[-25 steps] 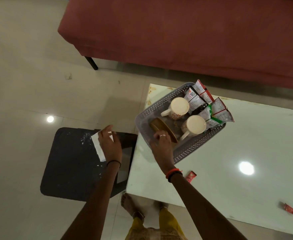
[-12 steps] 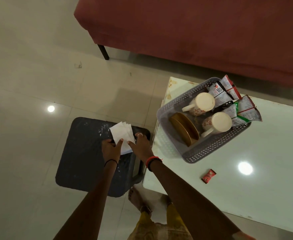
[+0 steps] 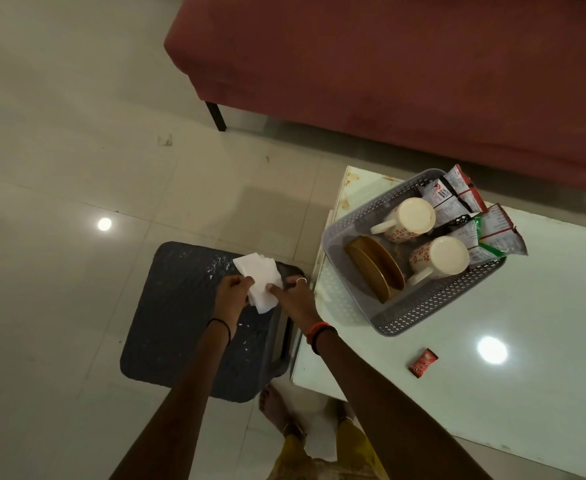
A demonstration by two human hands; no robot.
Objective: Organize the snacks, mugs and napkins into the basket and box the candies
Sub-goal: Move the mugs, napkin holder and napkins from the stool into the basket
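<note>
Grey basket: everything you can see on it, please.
The grey basket is rectangular and plastic-looking, with perforated lattice walls and a solid rim. It sits upright, skewed to the edges, at the far left corner of the white table. Inside are two floral mugs, brown round discs standing on edge, and snack packets sticking out above the far rim.

Paper napkins [image 3: 260, 280], perforated plastic basket [image 3: 419, 308], glossy table [image 3: 527, 393]

The room is dim and warm-toned. An overhead lamp glares as a round spot on the glossy floor [image 3: 104, 224], and another on the table [image 3: 491, 349]. The white napkins [image 3: 262, 284] stand out brightest. Shadows are soft, and the sofa [image 3: 388, 64] edge bows with wide-angle distortion.
</note>
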